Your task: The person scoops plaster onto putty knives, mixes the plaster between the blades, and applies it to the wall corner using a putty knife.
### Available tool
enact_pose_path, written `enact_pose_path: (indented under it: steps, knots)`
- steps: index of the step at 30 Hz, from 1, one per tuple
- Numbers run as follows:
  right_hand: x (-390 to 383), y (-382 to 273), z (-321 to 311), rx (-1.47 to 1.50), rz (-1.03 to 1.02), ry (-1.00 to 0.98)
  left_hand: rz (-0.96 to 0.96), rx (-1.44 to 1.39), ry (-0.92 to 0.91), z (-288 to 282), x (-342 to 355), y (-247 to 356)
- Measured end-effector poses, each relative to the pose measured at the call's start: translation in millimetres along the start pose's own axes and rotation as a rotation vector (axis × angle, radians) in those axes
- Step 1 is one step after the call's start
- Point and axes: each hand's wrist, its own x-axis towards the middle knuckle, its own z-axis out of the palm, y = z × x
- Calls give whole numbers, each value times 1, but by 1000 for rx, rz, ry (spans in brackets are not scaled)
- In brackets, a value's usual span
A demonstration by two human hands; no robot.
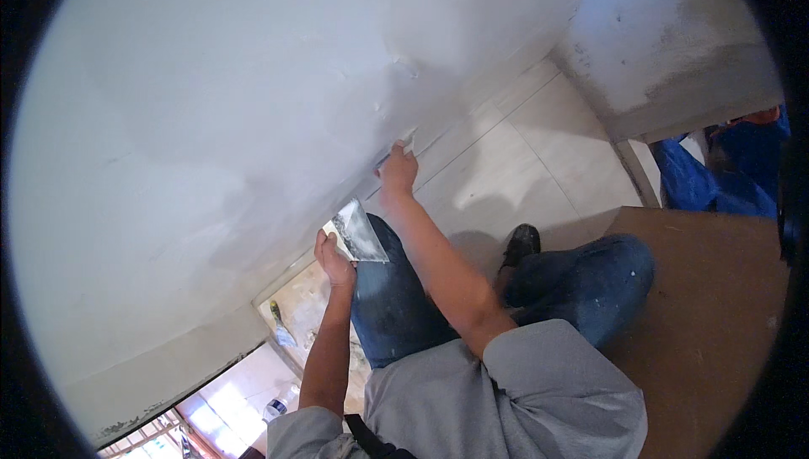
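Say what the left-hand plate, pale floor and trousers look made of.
Plate in left hand: metal or plastic, can't tell; smooth, thin, mottled grey sheen. Pale floor: likely ceramic or stone tile, seemingly satin; straight joints. Trousers: probably denim, matte; faded blue.

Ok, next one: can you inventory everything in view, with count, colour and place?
Main wall: 1, whitish, left to top centre
Patchy wall: 1, whitish and grey, upper right
Floor tiles: several, cream, right of centre
Flat plate: 1, pale with grey smears, in left hand
Small tool: 1, colour unclear, in right hand, mostly hidden
Scraper: 1, yellowish handle, lower left
Container: 1, white and blue, bottom left
Sheeting: count unclear, blue, right
Panel: 1, brown, lower right
Shirt: 1, grey, bottom
Jeans: 1 pair, blue, centre
Shoe: 1, black, centre-right
Hands: 2, bare, left hand and right hand, centre
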Motion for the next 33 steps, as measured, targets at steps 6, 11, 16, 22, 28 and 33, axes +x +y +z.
enact_pose_path:
  steps: [6,11,16,22,28,33]
  knots:
    - [-162,-66,60,-52,-378,-116,123,2,-71,-29,13,-18]
    - [-231,-94,79,-290,-777,2,212,180,-134,-17,25,-36]
    - [-226,-101,6,-249,-611,-412,266,508,-167,-11,30,-54]
    - [-208,-135,-92,-941,-1354,-777,-406,-531,-310,40,-23,9]
    - [-213,-145,-119,-1257,-1362,-781,-641,-826,-419,77,-43,61]
    - [-175,-164,-153,-1505,-1292,-523,-372,-538,-342,64,-33,81]
